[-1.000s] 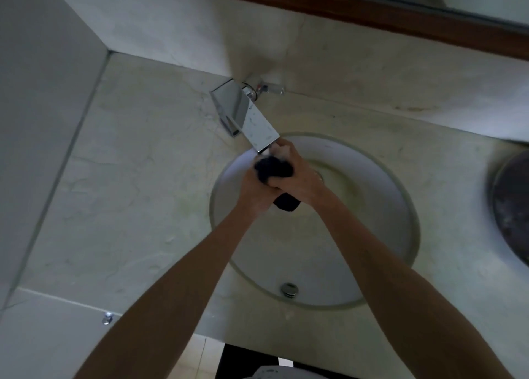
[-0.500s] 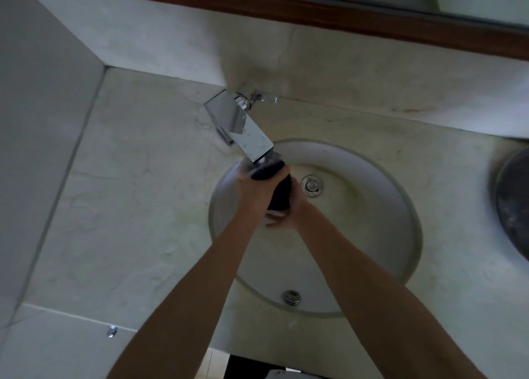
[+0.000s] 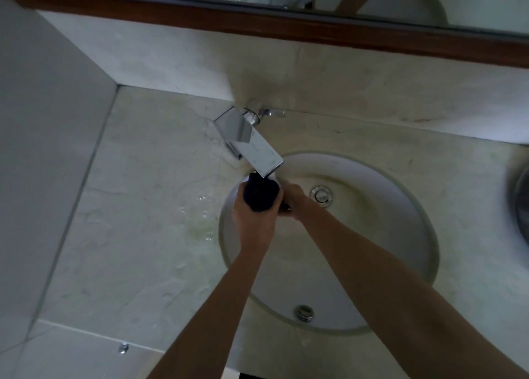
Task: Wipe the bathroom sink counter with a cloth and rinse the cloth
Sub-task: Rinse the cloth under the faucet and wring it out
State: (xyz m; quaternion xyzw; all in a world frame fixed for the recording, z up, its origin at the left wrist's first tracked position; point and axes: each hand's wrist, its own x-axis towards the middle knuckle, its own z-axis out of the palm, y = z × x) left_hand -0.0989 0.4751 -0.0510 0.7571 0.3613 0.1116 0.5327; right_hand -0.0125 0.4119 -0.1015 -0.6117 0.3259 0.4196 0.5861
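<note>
Both hands hold the dark cloth (image 3: pixel 261 197) bunched just under the faucet (image 3: pixel 248 138) spout, at the basin's (image 3: pixel 400 264) ten o'clock rim: the left hand (image 3: pixel 253 221) wraps it from below, and the right hand (image 3: pixel 292 199) pinches its far end. To rinse well, keep the bundle over the basin, knead and turn it under the spout, then wring downward so runoff misses the wet tabletop (image 3: pixel 160 221).

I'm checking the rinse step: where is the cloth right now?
In the head view, the dark cloth is gripped by the left hand and right hand, just under the faucet spout, over the sink.
</note>
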